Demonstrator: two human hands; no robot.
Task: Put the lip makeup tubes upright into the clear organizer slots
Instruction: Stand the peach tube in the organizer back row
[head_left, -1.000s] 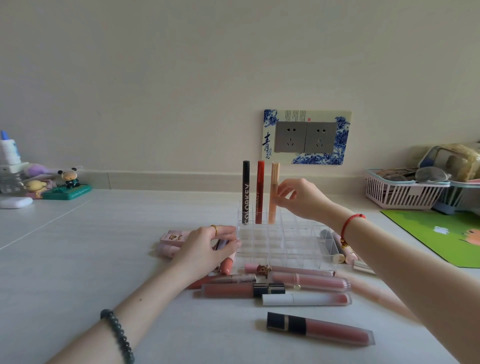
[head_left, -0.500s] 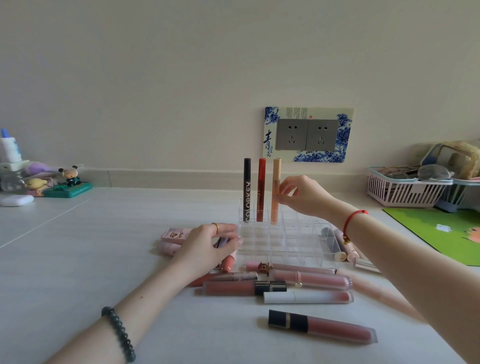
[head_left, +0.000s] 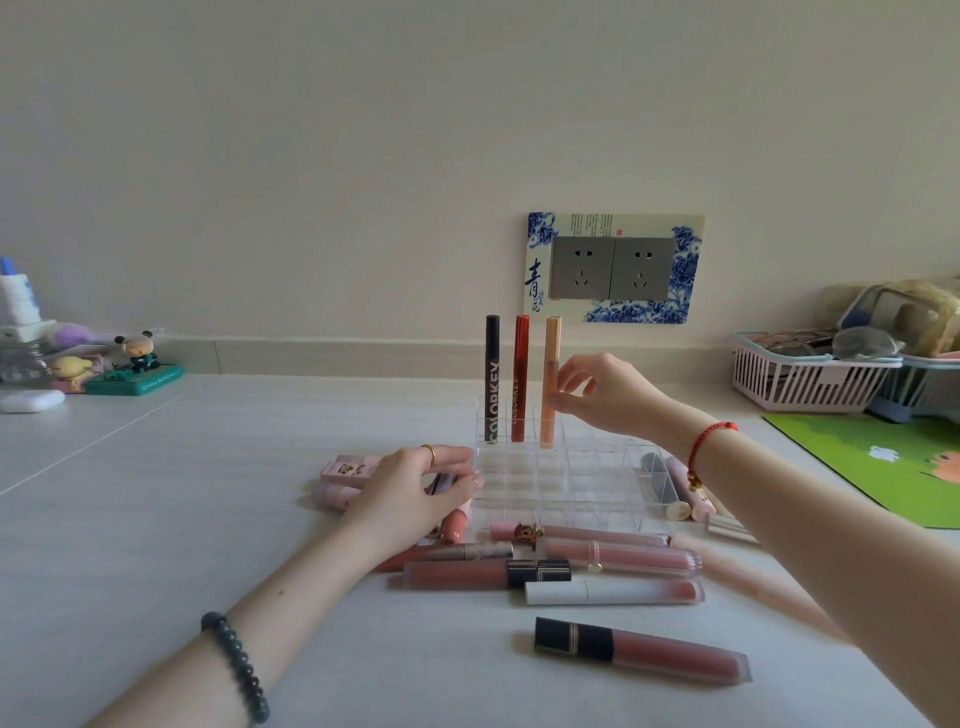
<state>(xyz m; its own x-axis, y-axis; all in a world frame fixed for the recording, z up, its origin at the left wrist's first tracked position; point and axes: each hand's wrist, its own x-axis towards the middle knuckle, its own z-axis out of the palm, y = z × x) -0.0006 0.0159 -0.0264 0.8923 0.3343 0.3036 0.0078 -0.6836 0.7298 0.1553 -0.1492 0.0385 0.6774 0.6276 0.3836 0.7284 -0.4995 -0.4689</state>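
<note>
Clear organizer (head_left: 566, 483) sits mid-table (head_left: 156, 519). Three tubes stand upright in its back row: black tube (head_left: 492, 379), red tube (head_left: 520, 376), peach tube (head_left: 550, 382).

Right hand (head_left: 608, 395) is at the peach tube's 3 o'clock, fingers (head_left: 558, 400) closed lightly on its middle; tube vertical, foot already down in its slot. Looks seated, release pending.

Left hand (head_left: 415, 493) rests at the organizer's 9 o'clock, fingers curled over a small greyish tube (head_left: 447, 480) on the table; whether it is truly gripped I cannot tell.

Loose tubes lie flat at the organizer's 6 o'clock, long axes running 9-to-3: a pink one (head_left: 618, 535) nearest the front wall, then a white-capped one (head_left: 613, 592), then a dark-capped one (head_left: 644, 652) closest to the person. More lie at 3 o'clock, beside the right wrist.

Judgement: the next slot free in the back row is at the peach tube's 3 o'clock. The left hand is nearer a fresh tube; that tube must swing from flat to vertical before going in.
</note>
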